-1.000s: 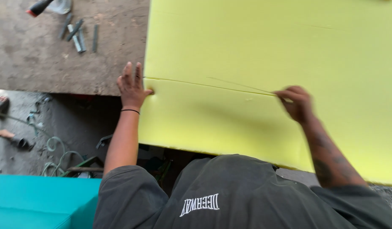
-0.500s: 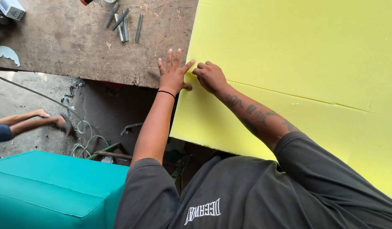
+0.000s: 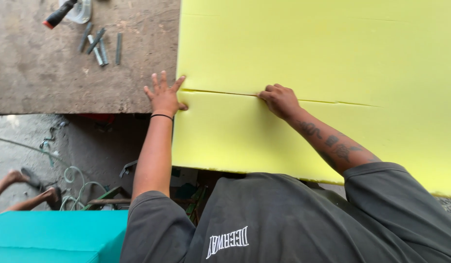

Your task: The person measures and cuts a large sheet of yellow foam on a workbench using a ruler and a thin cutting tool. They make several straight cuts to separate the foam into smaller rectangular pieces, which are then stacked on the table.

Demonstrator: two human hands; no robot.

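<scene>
Yellow foam sheet (image 3: 323,53) lies flat across the wooden workbench (image 3: 50,83) — left hand (image 3: 165,97) splayed open, pressing its left edge at the slit (image 3: 220,93) — right hand (image 3: 280,100) clenched on the slit line, whatever it grips hidden.

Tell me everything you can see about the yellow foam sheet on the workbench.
The foam sheet is a large, thick, pale yellow slab lying flat, overhanging the wooden workbench toward the person. A thin cut line runs across it from its left edge. The left hand presses that edge where the cut begins; the right hand rests closed on the line farther along.
</scene>
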